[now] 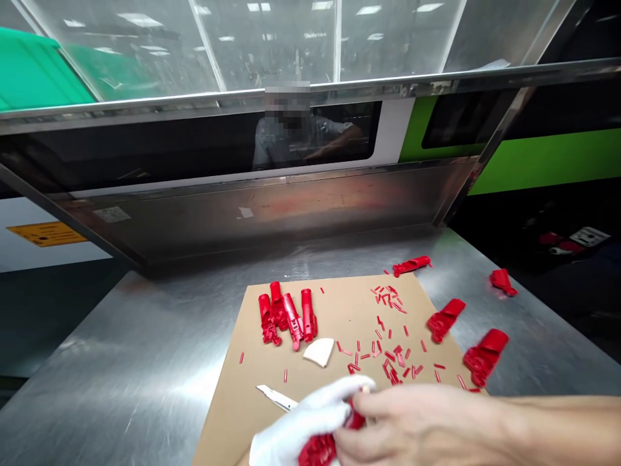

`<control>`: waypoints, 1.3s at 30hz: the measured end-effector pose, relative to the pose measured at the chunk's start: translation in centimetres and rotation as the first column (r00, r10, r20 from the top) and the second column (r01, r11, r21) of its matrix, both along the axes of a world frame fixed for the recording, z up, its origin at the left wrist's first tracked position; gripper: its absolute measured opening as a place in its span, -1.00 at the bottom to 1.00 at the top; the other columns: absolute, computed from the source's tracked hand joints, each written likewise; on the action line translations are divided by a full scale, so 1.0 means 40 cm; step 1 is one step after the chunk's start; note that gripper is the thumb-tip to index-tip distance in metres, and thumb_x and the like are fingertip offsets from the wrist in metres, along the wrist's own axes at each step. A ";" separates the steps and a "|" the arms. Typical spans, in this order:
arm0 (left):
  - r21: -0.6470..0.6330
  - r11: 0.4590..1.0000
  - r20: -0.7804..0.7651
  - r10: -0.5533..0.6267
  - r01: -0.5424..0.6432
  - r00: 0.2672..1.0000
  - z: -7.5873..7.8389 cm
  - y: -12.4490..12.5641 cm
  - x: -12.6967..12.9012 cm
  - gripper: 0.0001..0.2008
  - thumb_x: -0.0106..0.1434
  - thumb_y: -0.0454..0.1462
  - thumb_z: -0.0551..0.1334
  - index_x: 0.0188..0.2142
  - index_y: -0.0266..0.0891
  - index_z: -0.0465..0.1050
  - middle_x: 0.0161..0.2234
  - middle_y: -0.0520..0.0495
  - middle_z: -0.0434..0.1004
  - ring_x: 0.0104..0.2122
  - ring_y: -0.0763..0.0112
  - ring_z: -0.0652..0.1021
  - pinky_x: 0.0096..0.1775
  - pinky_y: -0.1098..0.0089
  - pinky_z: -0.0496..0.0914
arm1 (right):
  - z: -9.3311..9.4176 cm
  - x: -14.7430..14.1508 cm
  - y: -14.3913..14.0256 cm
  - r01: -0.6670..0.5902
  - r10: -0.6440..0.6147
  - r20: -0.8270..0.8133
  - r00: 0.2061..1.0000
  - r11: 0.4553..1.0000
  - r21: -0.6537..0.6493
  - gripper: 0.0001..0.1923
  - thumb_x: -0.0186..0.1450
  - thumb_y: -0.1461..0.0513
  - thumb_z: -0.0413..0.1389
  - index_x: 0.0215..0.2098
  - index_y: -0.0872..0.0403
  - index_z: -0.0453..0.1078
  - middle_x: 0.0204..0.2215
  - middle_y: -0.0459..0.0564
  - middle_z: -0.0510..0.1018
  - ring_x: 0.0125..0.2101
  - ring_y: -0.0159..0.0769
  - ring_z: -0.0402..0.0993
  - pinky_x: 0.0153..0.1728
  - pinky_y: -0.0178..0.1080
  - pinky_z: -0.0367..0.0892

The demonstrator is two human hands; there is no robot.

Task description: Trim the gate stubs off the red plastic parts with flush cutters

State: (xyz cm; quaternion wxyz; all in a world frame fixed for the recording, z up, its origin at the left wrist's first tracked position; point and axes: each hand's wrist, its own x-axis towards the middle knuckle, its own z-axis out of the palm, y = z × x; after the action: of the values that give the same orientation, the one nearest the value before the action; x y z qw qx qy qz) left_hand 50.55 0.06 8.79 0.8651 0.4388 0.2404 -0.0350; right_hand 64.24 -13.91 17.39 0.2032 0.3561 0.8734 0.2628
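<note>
My left hand [305,421], in a white glove, is closed around a red plastic part [317,451] at the bottom of the view. Bare fingers of my right hand [412,421] press against the upper end of that same part. Both hands hide much of it. Just left of the glove lies a white utility knife [275,396], its handle partly covered. Beyond the hands is a white wedge-shaped piece [319,352]. Many short red strips [387,297] are scattered over the cardboard sheet [233,395] under my hands.
Several red tubular parts [292,320] stand grouped at the sheet's back left. Other red parts [486,357] lie along its right side and on the metal table [160,362]. A metal-framed panel [291,200] rises behind the table, and a green bin [39,71] shows upper left.
</note>
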 end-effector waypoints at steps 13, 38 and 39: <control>-0.281 0.790 0.107 0.590 -0.545 0.800 0.198 0.032 0.053 -0.74 0.39 -0.25 0.25 0.06 -0.02 0.45 -0.21 -0.03 0.34 -0.20 0.43 0.42 -0.02 0.24 0.49 | -0.024 0.090 -0.027 0.646 -0.520 -0.769 0.371 0.740 -0.188 -0.67 0.48 -0.04 0.04 -0.01 0.03 0.35 -0.28 -0.01 0.39 -0.33 -0.19 0.30 -0.28 -0.15 0.19; -0.039 0.861 0.173 0.505 -0.507 0.845 0.206 0.007 0.064 -0.90 0.41 -0.17 0.22 -0.12 -0.08 0.45 -0.27 0.02 0.38 -0.34 0.48 0.41 -0.14 0.41 0.44 | 0.055 0.056 0.031 0.564 -0.451 -0.656 0.605 0.825 -0.047 -0.71 0.49 0.11 0.09 0.00 0.19 0.39 -0.22 0.10 0.46 -0.24 -0.08 0.33 -0.19 0.00 0.19; -0.041 0.862 0.176 0.503 -0.505 0.846 0.206 0.006 0.064 -0.89 0.41 -0.17 0.22 -0.11 -0.08 0.45 -0.27 0.02 0.38 -0.34 0.48 0.41 -0.13 0.41 0.44 | 0.056 0.054 0.034 0.552 -0.437 -0.658 0.613 0.833 -0.039 -0.71 0.50 0.11 0.06 0.00 0.19 0.39 -0.22 0.09 0.46 -0.24 -0.09 0.33 -0.19 0.00 0.19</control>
State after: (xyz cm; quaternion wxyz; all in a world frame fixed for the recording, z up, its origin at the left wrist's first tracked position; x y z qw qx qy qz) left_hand 53.10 0.32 17.04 0.8605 0.3648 0.2678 0.2340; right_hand 66.41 -12.55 19.62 -0.0745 0.6670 0.7298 0.1302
